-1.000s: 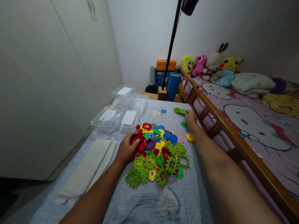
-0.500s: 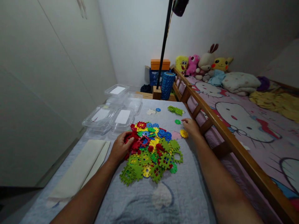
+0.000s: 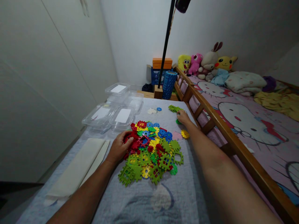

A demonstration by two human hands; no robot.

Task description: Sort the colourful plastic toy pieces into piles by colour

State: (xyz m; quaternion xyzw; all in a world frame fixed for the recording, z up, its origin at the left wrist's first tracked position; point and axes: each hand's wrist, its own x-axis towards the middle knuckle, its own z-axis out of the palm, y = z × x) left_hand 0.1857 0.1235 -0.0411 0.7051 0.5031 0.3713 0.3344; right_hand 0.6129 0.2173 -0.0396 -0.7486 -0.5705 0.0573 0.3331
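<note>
A pile of flat plastic building pieces (image 3: 151, 149) in red, green, yellow and blue lies on a grey quilted cover (image 3: 163, 199). My left hand (image 3: 119, 147) rests on the pile's left edge, fingers curled over red pieces (image 3: 135, 141). My right hand (image 3: 183, 117) reaches far right, fingers closed down on a small green round piece (image 3: 177, 122). A cluster of green pieces (image 3: 174, 108) lies just beyond that hand. A yellow round piece (image 3: 185, 134) sits beside my right forearm.
Clear plastic boxes with lids (image 3: 114, 107) stand at the back left. A folded cream cloth (image 3: 79, 166) lies at the left. A wooden bed rail (image 3: 224, 130) runs along the right. A black pole (image 3: 165, 46) and a blue roller (image 3: 168, 85) stand behind.
My right hand drew back toward the yellow piece, then reached out again to the small green round piece. My left hand stayed on the red pieces.
</note>
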